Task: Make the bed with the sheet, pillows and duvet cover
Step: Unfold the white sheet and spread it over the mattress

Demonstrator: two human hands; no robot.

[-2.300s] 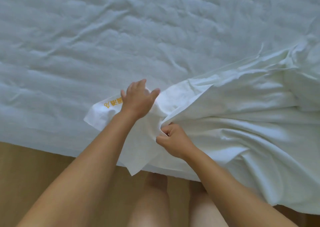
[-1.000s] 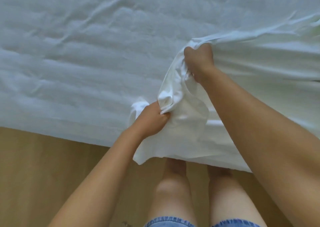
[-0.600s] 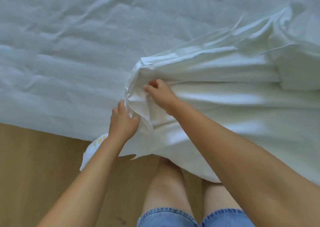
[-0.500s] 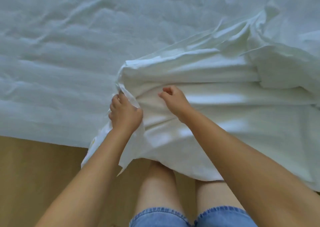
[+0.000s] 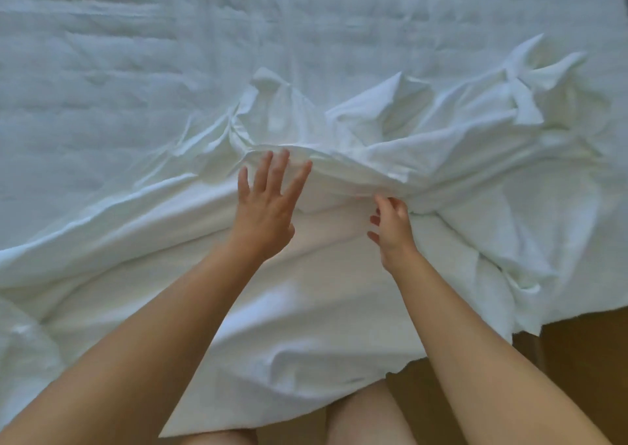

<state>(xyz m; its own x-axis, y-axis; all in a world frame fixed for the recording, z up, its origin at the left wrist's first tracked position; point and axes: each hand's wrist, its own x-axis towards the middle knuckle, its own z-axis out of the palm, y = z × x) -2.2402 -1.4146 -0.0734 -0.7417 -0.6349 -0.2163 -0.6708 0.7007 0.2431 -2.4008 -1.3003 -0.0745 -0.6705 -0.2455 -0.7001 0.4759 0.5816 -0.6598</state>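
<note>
The white cloth (image 5: 339,291), which could be the sheet or the duvet cover, lies crumpled across the near side of the bed (image 5: 136,54). Its long axis runs side to side. A raised ridge of folds climbs from the low left edge of the view towards the upper right, where loose peaks and a pointed flap stand up. The nearer part is smoother and flatter, and its near edge hangs over the side of the bed in front of the person's bare legs (image 5: 367,414). The left hand (image 5: 265,217) is spread flat, its fingers straight and fanned, their tips at the crest of the ridge and the palm over the smoother cloth below it. The right hand (image 5: 392,232) is just beside it to the right. Its fingers are loosely curled and its uppermost fingertip is at the underside of the same fold; whether it pinches the cloth or only touches it cannot be told. Both bare forearms reach in from the bottom of the view. Beyond the ridge the bed's surface is pale, quilted and lightly wrinkled, and fills the whole upper part of the view. A wooden floor (image 5: 584,359) shows at the lower right, beside the hanging edge.
</note>
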